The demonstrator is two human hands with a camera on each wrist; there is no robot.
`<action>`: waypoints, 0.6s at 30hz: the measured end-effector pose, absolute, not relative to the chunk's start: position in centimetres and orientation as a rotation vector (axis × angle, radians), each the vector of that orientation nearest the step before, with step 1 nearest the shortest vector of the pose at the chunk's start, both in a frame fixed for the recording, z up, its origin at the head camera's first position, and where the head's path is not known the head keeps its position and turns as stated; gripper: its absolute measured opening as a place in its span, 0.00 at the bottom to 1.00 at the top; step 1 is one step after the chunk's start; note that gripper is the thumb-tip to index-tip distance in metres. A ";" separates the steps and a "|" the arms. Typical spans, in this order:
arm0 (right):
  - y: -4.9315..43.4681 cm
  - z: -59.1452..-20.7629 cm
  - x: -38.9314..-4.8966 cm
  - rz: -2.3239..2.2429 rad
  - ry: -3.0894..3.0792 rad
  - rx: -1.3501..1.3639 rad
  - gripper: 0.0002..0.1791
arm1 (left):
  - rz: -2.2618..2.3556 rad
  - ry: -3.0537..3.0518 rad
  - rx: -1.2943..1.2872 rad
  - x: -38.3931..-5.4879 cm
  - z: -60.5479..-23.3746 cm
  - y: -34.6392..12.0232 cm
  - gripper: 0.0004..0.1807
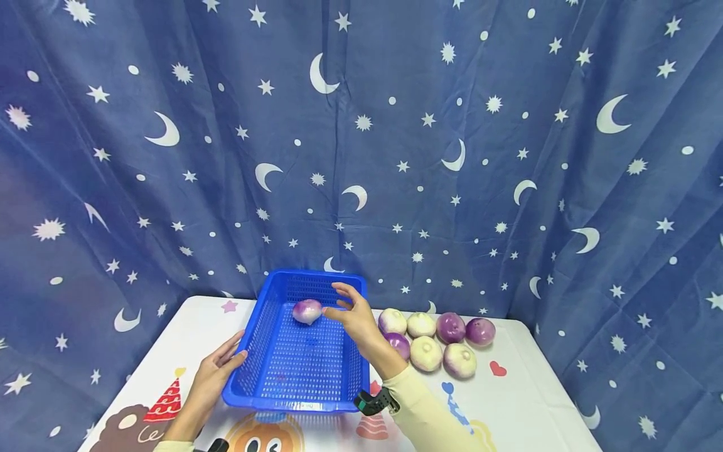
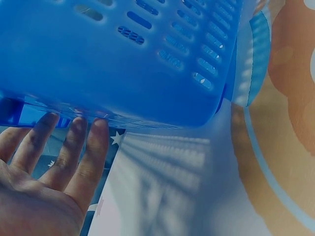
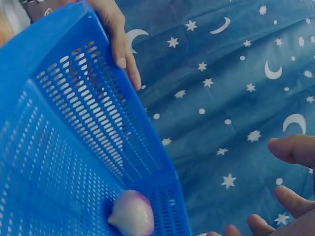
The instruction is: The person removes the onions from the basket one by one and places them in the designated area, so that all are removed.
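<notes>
A blue perforated plastic basket point(image 1: 296, 405) stands on the table, and a purple-and-white onion point(image 1: 307, 311) lies inside it near the far end. At the basket's left rim, my left hand point(image 1: 217, 367) holds on with the thumb over the edge. Its fingers point(image 2: 74, 152) reach along the outer wall in the left wrist view. My right hand point(image 1: 354, 317) hovers over the basket's right part, fingers spread and holding nothing, its thumb side close to the onion. In the right wrist view the onion point(image 3: 133, 214) sits in the basket's corner, apart from the right fingers.
Right of the basket, several more onions form two rows, some purple point(image 1: 450, 328), some pale point(image 1: 426, 353). A white tablecloth point(image 1: 525, 389) with cartoon prints covers the table. Behind it hangs a blue curtain point(image 1: 390, 188) with moons and stars.
</notes>
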State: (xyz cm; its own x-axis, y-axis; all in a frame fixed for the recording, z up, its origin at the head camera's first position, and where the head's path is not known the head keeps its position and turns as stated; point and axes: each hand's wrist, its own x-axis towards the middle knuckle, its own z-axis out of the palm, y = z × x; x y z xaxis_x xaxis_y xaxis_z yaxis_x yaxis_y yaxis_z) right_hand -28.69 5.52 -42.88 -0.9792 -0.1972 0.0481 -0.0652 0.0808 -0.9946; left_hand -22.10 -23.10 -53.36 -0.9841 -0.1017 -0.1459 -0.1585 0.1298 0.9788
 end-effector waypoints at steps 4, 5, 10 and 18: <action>4.2 -43.3 -30.0 -2.074 2.164 -0.165 0.33 | 2.031 2.321 -0.287 -21.9 -53.4 -23.1 0.35; 4.0 -43.4 -30.3 -2.085 2.141 -0.133 0.33 | 2.028 2.318 -0.296 -21.9 -53.4 -23.1 0.35; 3.0 -43.9 -31.7 -2.105 2.116 -0.056 0.33 | 2.013 2.320 -0.302 -21.9 -53.4 -22.9 0.35; 1.7 -45.1 -32.8 -2.144 2.124 0.016 0.32 | 2.021 2.337 -0.269 -21.9 -53.4 -23.1 0.35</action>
